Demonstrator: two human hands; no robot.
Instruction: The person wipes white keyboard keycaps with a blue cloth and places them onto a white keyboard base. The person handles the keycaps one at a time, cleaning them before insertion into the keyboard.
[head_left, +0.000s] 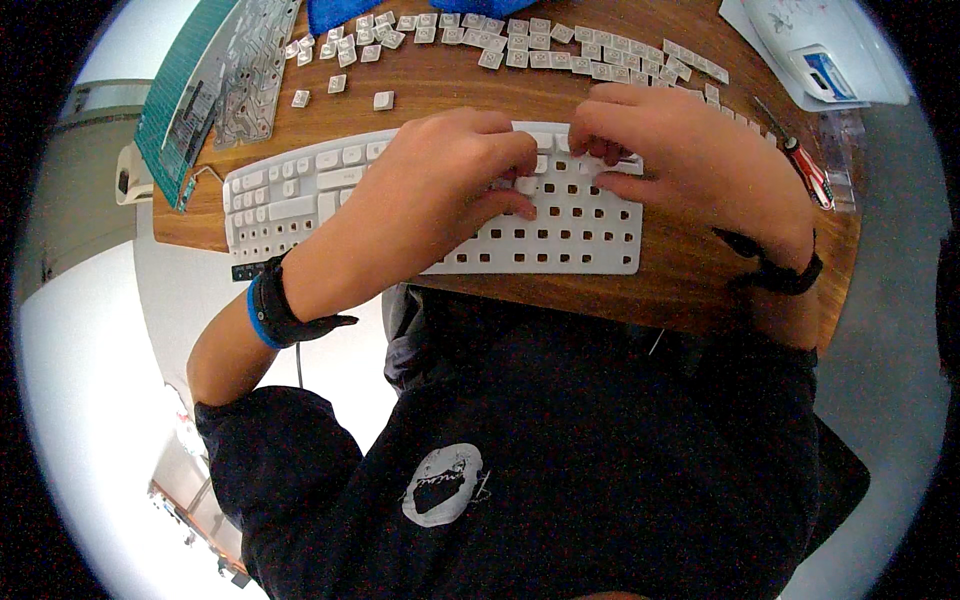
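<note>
1. We have both hands on the white keyboard frame [560,225], which lies across the near edge of the wooden surface [690,275], with part of its bottom edge overhanging toward us. Our left hand [440,185] is curled, its fingers [505,205] bent down onto the frame around a single white keycap [527,185]. Our right hand [680,150] has its fingers [600,160] pinched together at the top row; we cannot tell whether a cap sits between them.
2. The frame could slide off toward 6 o'clock if we press hard near the overhanging edge.
3. A keycap pressed in crooked could jam or snap its clip, since our own fingers hide the socket.
4. The rows of loose keycaps [560,50] at 12 o'clock lie close to our right knuckles. A careless sweep would scatter them and mix the order.
5. The red-handled tool [808,170] at 3 o'clock lies just beside our right wrist, so a sideways nudge could roll it off.
6. The clear circuit sheet [250,70] at 10 o'clock lies well apart, at little risk.
</note>
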